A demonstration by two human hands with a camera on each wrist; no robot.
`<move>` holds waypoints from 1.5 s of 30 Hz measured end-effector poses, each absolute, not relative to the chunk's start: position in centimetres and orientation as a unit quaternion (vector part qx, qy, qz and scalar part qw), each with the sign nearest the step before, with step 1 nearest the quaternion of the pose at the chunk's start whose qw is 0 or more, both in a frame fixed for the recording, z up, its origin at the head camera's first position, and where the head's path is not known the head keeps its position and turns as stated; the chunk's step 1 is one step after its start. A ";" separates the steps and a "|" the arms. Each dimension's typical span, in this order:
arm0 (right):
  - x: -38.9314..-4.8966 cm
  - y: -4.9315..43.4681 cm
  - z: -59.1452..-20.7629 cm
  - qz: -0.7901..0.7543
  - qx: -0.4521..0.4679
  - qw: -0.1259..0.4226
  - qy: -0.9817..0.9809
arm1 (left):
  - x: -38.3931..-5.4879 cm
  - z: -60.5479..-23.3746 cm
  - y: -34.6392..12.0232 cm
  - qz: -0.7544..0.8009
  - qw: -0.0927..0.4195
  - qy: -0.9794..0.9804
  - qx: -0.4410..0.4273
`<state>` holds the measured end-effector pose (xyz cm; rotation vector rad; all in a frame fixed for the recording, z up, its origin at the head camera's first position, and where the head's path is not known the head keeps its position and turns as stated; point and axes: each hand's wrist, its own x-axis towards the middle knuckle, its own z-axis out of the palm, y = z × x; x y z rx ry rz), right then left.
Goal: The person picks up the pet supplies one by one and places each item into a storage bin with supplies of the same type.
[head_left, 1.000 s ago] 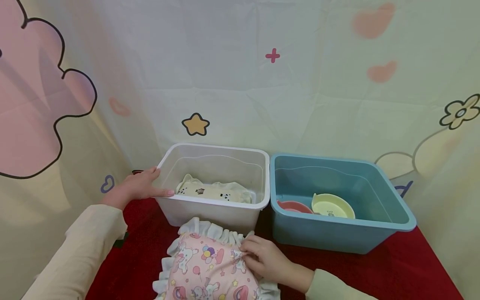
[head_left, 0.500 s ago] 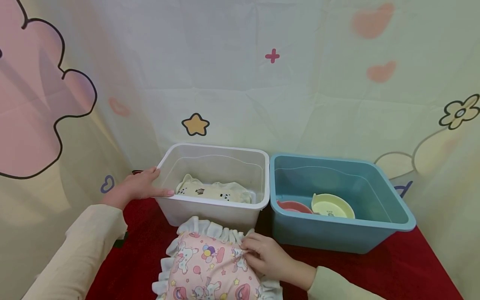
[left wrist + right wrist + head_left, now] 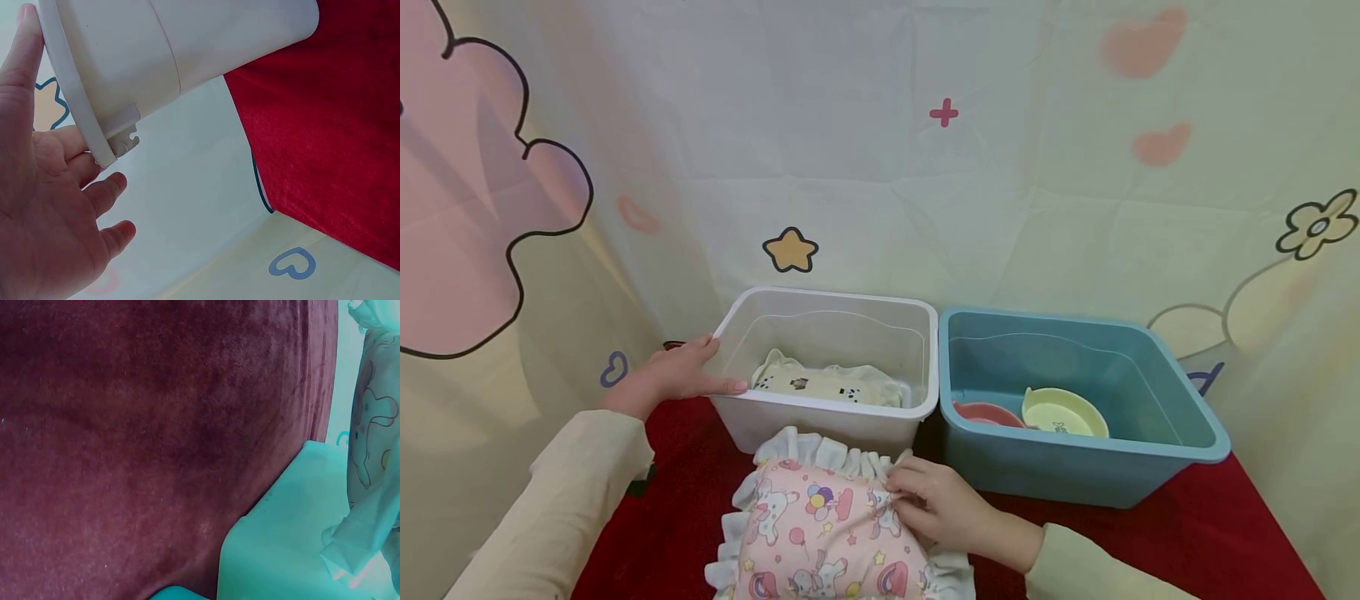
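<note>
A pink pillow with a unicorn and balloon print and a white ruffled edge is in front of the bins in the head view. My right hand pinches its upper right side, and the fabric creases there. The right wrist view shows the pillow raised on its side at the far right. At the left front corner of a white bin, my left hand grips the rim, thumb along the front edge. In the left wrist view, its fingers reach around the rim. A cream ruffled cloth piece with dark prints lies inside.
A blue bin stands right beside the white one, with a red dish and a yellow dish in it. Red cloth covers the table. Behind hangs a pale printed curtain.
My right hand has shifted slightly to the right with the pillow, whose top edge has come up a little towards the white bin. The left hand stays on the rim.
</note>
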<state>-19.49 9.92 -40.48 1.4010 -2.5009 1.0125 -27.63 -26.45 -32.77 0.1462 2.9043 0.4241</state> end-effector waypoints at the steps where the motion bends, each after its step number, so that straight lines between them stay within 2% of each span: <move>1: -19.5 10.0 -40.4 0.331 0.458 0.049 -0.824 | -27.6 -32.8 -26.5 0.144 0.101 0.983 0.048; 10: -19.4 10.2 -39.7 0.328 0.443 0.034 -0.834 | -27.7 -32.9 -26.5 0.143 0.100 0.983 0.050; 33: -19.7 10.5 -38.1 0.319 0.477 0.058 -0.817 | -27.7 -32.8 -26.5 0.150 0.112 0.981 0.045; 45: -19.9 10.8 -37.4 0.314 0.496 0.089 -0.805 | -27.6 -32.8 -26.4 0.136 0.095 0.985 0.050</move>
